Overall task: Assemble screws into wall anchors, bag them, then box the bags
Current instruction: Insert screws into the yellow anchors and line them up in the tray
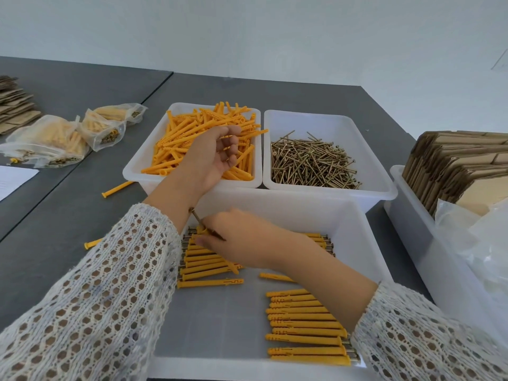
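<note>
Assembly is judged to be the step in hand. Finished anchors (pixel 305 324) are laid in rows in the near tray (pixel 365 243). Above them a screw (pixel 196 217) and an anchor are pinched by the right hand (pixel 239 237). Farther off, the left hand (pixel 211 155) is curled round an anchor over the anchor bin (pixel 137 166), beside the screw bin (pixel 384 185). Next, the screw is likely to be pushed home.

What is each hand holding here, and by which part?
The left hand curls round yellow anchors over the anchor bin, gripped mid-length. The right hand pinches a screw near its lower end, at an anchor.
</note>
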Tool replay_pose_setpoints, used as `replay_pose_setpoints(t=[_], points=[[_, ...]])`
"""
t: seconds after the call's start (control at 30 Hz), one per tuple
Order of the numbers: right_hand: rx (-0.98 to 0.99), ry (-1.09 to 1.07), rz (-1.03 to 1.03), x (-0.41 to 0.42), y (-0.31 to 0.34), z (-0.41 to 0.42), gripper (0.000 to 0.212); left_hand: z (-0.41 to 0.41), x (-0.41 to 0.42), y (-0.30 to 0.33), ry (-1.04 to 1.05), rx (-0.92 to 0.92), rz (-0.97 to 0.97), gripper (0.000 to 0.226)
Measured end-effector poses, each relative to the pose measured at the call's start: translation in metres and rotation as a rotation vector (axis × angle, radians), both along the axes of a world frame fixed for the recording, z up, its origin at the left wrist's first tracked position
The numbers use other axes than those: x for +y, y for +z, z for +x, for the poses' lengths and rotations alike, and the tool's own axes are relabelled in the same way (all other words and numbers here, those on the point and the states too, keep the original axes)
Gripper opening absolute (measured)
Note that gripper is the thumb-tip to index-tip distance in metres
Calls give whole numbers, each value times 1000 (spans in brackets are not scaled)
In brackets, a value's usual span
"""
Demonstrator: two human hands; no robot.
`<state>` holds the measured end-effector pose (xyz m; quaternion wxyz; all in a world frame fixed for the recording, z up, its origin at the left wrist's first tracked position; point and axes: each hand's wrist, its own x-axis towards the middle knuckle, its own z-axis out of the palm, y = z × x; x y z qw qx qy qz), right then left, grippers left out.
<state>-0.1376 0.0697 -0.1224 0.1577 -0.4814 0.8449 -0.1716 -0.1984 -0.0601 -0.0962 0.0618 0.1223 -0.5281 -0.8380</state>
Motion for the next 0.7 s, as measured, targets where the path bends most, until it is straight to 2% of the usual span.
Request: replay_pose_setpoints(t=[0.1, 0.27, 0.7], points=[[26, 3, 117, 0, -2, -1, 36, 1, 1, 1, -2, -13, -13, 23], [87, 43, 262, 0, -7, 1, 29, 2, 2, 3, -4, -23, -31, 23], [98, 109, 201, -5, -17, 10, 23, 3, 4, 2, -10, 2, -75, 24]])
